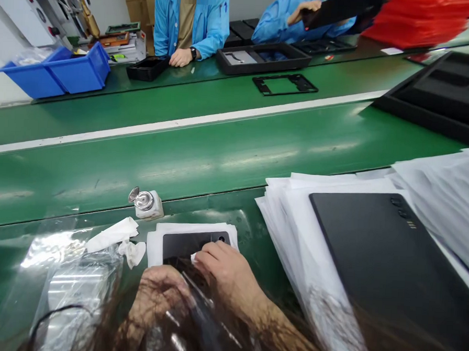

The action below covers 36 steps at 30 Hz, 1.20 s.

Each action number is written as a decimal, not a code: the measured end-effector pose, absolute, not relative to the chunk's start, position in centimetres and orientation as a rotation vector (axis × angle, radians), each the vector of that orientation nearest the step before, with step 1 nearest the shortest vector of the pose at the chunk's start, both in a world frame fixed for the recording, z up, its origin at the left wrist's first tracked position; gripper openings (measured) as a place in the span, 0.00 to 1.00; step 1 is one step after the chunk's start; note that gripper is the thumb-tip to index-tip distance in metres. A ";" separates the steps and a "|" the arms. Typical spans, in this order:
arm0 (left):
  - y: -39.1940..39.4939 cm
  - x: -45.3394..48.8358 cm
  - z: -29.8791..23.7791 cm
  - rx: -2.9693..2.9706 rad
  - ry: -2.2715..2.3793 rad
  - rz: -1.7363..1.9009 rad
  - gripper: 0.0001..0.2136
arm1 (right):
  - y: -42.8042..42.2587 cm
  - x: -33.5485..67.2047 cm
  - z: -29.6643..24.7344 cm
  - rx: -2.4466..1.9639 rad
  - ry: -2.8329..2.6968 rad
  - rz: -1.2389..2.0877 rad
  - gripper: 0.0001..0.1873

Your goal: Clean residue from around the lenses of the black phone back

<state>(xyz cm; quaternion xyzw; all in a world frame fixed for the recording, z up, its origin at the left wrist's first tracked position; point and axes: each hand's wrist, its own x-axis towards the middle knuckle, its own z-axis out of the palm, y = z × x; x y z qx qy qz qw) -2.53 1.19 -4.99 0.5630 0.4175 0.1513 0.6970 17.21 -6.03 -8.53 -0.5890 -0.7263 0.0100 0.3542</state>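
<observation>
A dark device lies on a few white sheets at the near side of the green desk, its camera spot at the far right corner. Its far edge runs roughly left to right; hair and hands hide the near end, so I can't tell its long axis. The right hand rests over its right part, grip pinched on a small white wad. The left hand is by the near left part — whether its grip is open or closed, I can't tell.

A crumpled tissue sits just left of the sheets; a strip of desk separates them from the paper stack on the right. There a larger dark tablet slants toward the wearer, lenses at its far right corner — the small marks beside them are unreadable.
</observation>
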 end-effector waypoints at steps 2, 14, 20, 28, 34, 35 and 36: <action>1.2 -2.4 -4.7 1.256 0.891 0.354 0.11 | -6.9 17.8 -9.0 -1.511 -1.744 0.135 0.16; 0.6 -1.5 -5.9 1.377 0.900 0.450 0.07 | -10.7 19.7 -6.5 -1.365 -0.943 0.912 0.16; 0.7 -1.5 -6.0 1.462 0.884 0.439 0.06 | -10.3 19.3 -7.1 -1.335 -0.949 0.938 0.13; 0.7 -1.3 -5.6 1.498 0.875 0.398 0.07 | -10.6 18.8 -6.5 -1.278 -0.928 0.968 0.12; 0.4 -1.1 -5.6 1.587 0.968 0.400 0.06 | -11.5 17.7 -9.1 -1.143 -0.836 0.817 0.06; 0.3 -1.2 -5.7 1.607 0.998 0.395 0.05 | -11.0 17.7 -9.6 -1.150 -0.702 0.787 0.08; 0.2 -1.3 -5.9 1.621 1.027 0.403 0.05 | -10.4 17.8 -10.1 -1.160 -0.558 0.761 0.10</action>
